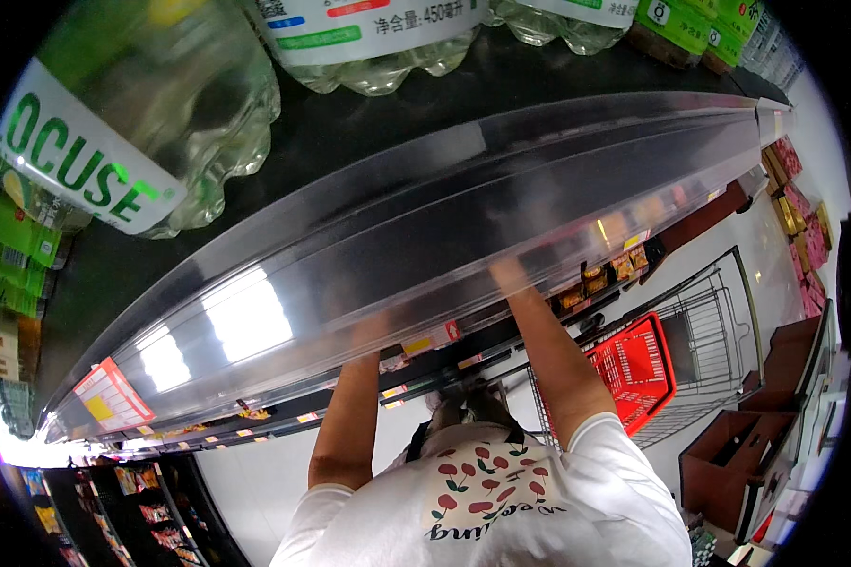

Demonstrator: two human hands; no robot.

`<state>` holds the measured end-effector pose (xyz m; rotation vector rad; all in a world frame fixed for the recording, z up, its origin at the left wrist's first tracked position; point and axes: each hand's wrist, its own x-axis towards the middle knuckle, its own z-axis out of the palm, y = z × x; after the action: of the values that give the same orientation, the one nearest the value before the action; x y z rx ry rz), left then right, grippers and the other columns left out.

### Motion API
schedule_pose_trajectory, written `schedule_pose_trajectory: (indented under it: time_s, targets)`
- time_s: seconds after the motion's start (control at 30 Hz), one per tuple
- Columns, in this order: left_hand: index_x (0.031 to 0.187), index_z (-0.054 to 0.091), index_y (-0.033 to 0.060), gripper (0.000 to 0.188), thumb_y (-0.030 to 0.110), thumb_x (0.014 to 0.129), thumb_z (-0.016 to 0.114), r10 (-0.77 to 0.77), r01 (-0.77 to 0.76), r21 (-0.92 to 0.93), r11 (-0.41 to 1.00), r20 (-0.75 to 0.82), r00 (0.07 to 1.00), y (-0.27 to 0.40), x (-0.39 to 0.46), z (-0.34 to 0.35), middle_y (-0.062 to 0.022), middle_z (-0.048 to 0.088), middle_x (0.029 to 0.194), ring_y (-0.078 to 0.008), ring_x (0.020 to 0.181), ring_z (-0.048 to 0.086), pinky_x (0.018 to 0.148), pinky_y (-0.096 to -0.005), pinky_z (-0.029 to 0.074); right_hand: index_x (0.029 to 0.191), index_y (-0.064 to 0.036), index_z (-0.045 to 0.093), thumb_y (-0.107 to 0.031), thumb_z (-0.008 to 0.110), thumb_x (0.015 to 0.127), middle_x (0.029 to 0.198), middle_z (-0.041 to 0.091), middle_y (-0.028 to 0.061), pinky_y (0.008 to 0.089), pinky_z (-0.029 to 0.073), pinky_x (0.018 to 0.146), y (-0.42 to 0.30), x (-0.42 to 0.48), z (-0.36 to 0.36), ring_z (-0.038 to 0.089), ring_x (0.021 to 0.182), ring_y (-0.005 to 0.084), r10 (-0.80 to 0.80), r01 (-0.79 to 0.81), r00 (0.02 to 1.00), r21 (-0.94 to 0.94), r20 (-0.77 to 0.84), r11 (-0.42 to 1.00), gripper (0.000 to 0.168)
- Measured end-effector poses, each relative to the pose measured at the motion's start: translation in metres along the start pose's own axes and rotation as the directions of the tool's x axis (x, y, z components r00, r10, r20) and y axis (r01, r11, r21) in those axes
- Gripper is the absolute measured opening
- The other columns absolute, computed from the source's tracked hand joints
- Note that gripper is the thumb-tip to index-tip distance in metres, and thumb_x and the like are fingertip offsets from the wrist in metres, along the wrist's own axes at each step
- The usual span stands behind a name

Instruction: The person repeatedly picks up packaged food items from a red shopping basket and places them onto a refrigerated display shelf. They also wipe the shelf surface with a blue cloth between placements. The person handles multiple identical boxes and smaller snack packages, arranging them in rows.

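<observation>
Both my arms reach forward to the black shelf (411,106) of a store rack, below its clear plastic front guard (425,227). My left hand (370,327) shows only as a blur through the plastic, at lower centre. Further right, my right hand (508,273) is likewise blurred behind the guard. The fingers of both are hidden, so what they touch cannot be told. On the shelf above stand a large clear plastic bottle (184,106) with a white and green label, another bottle (376,42) beside it, and green packaged drinks (681,28) at upper right.
Right of my body stands a wire shopping cart (709,333) with a red plastic basket (638,375) in it. Brown open boxes (737,453) are at the far right. Lower shelves hold snack packets (596,280). Another snack rack (106,510) stands at lower left.
</observation>
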<state>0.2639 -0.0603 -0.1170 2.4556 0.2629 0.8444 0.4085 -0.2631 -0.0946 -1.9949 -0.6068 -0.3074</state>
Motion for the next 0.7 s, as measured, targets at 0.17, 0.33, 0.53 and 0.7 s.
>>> schedule_pose_trajectory:
  time_s: [0.17,0.33,0.53,0.7]
  targets:
    - [0.135,0.049,-0.0003,0.04,0.013,0.099,0.058,0.106,-0.106,-0.062,0.992,0.003,0.994,0.036,-0.003,-0.029,-0.0298,0.058,0.123,-0.0468,0.112,0.057,0.097,-0.0485,0.046,0.11,0.002,0.059,-0.024,0.056,0.095,0.11,0.06,0.0253,0.0503,0.046,0.093,-0.041,-0.015,-0.023,0.058,0.103,0.0396,0.071,-0.066,0.995,-0.062,0.076,0.996,0.03]
    - [0.136,0.049,0.0006,0.042,0.009,0.097,0.06,0.156,-0.155,0.021,0.988,-0.07,0.985,0.06,0.012,-0.026,-0.0284,0.059,0.125,-0.0422,0.113,0.059,0.097,-0.0478,0.046,0.118,0.004,0.058,-0.018,0.055,0.092,0.114,0.061,0.0257,0.0499,0.043,0.1,0.011,-0.014,0.004,0.055,0.107,0.041,-0.039,0.03,0.999,-0.276,-0.028,0.961,0.035]
    - [0.13,0.049,-0.0001,0.037,0.003,0.095,0.06,-0.036,0.031,-0.183,0.983,-0.023,0.999,0.034,0.015,-0.016,-0.0212,0.065,0.115,-0.0321,0.106,0.064,0.092,-0.0374,0.049,0.128,0.009,0.046,-0.011,0.054,0.086,0.114,0.06,0.0291,0.0463,0.044,0.101,0.001,-0.009,0.004,0.053,0.11,0.0413,0.004,-0.005,1.0,-0.116,-0.016,0.993,0.048]
    - [0.126,0.05,-0.0007,0.033,0.0,0.095,0.059,-0.09,0.091,-0.222,0.971,0.016,0.996,0.032,0.015,-0.011,-0.0202,0.065,0.112,-0.0296,0.102,0.064,0.09,-0.0358,0.049,0.128,0.006,0.046,-0.01,0.055,0.086,0.113,0.059,0.0284,0.0474,0.045,0.099,0.009,-0.009,0.005,0.053,0.11,0.041,0.017,-0.018,1.0,-0.1,-0.012,0.995,0.046]
